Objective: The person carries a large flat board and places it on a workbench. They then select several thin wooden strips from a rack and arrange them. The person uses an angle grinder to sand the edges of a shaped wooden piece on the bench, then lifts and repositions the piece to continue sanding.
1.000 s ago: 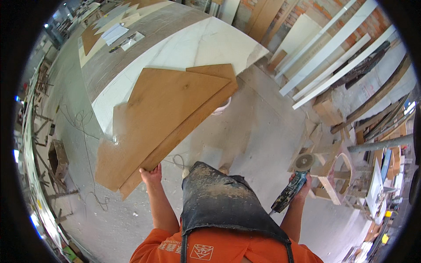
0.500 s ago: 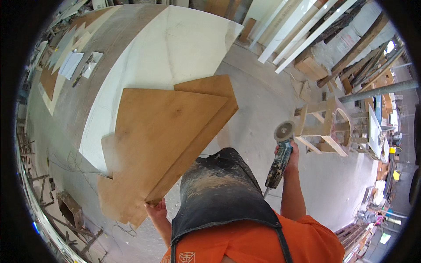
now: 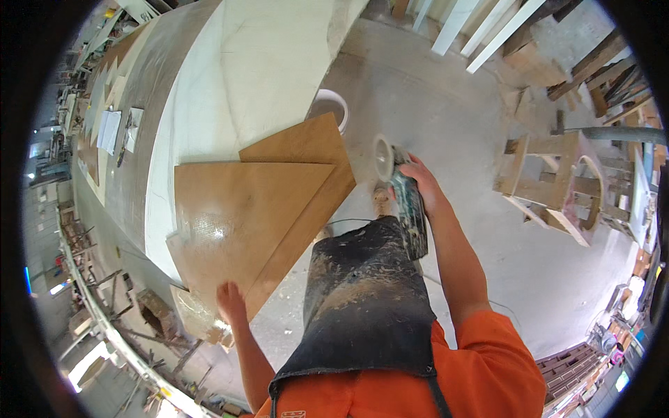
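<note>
A workshop fills my remote view: I see an angle grinder (image 3: 412, 219), a stained apron (image 3: 369, 279), brown panels (image 3: 233, 216) overlapping on a long bench (image 3: 258, 83), a rough wooden frame (image 3: 540, 146) on the grey floor (image 3: 453, 111) and long white strips (image 3: 454, 26) beyond.

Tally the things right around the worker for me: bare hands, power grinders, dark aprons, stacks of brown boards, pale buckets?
Bare hands: 2 (left hand, right hand)
Grinder: 1
Dark apron: 1
Stack of brown boards: 1
Pale bucket: 1
Total: 6

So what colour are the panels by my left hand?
The panels are brown, best seen in the head view.
</note>
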Demonstrator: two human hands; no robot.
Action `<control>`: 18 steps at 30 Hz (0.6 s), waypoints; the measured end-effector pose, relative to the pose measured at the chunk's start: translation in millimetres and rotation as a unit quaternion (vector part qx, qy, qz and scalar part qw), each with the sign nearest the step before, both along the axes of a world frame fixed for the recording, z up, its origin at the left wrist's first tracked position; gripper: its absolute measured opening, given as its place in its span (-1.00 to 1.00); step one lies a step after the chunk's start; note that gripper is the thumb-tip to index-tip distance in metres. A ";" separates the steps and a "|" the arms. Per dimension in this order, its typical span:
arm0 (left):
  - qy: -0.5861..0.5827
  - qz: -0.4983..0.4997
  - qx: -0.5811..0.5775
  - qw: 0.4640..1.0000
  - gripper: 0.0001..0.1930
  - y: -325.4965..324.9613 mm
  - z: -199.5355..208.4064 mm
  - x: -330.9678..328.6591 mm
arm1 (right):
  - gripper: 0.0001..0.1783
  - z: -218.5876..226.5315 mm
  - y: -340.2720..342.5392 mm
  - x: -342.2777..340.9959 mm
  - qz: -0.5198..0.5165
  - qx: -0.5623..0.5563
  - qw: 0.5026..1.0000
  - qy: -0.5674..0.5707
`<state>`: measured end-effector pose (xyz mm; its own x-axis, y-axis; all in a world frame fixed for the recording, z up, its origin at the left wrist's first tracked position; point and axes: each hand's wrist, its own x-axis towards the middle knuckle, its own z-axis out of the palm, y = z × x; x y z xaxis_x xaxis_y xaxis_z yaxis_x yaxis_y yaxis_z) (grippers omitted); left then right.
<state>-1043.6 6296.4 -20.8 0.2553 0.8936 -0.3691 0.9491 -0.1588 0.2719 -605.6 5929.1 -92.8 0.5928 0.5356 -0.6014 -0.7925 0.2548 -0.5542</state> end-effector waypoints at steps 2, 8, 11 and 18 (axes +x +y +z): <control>-0.103 -0.091 0.082 0.987 -0.49 -3.8 -14.8 84.3 | -0.20 -9.4 26.2 17.0 0.026 -0.009 0.999 0.024; 0.027 -0.164 0.169 0.972 -0.41 -23.1 -55.9 244.6 | -0.21 -15.6 64.9 58.7 0.109 0.010 0.994 0.031; 0.008 -0.146 0.241 0.959 -0.40 -37.8 -77.2 241.8 | -0.20 -16.6 73.1 69.6 0.128 0.006 0.992 0.014; 0.000 -0.163 0.274 0.948 -0.42 -47.6 -82.0 238.3 | -0.18 -14.9 84.6 84.3 0.145 0.009 0.989 0.007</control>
